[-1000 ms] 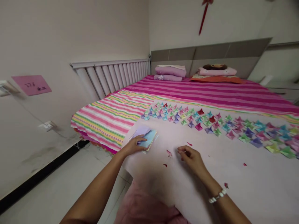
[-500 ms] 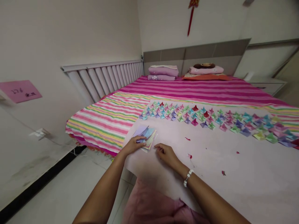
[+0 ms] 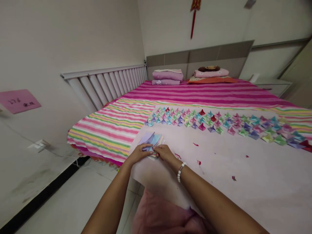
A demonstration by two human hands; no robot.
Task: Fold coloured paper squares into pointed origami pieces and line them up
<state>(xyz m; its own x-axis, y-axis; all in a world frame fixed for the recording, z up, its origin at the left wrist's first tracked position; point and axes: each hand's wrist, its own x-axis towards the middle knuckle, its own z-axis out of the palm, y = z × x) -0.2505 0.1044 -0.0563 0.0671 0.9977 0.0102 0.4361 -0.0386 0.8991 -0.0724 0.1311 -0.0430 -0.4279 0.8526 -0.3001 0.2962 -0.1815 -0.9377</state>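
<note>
A small stack of coloured paper sheets [image 3: 157,139], purple, blue and pale yellow, lies at the left end of the pale board [image 3: 219,156]. My left hand [image 3: 140,153] grips the stack's near left side, with a purple sheet [image 3: 147,137] partly lifted on top. At the near right corner of the same stack, my right hand [image 3: 165,152] pinches with thumb and forefinger. The fingertips of both hands almost meet; what exactly lies between the right ones is too small to make out. A white bead bracelet [image 3: 181,172] circles my right wrist.
Rows of small folded paper pieces [image 3: 212,122] in many colours run along the board's far edge. Red scraps [image 3: 199,162] are scattered nearer. Beneath is a bed with a striped cover [image 3: 104,130]; folded bedding [image 3: 168,76] sits by the headboard.
My right hand has moved left and up, from beside the stack onto its near right corner. My left hand stays at the stack. The whole view has shifted slightly.
</note>
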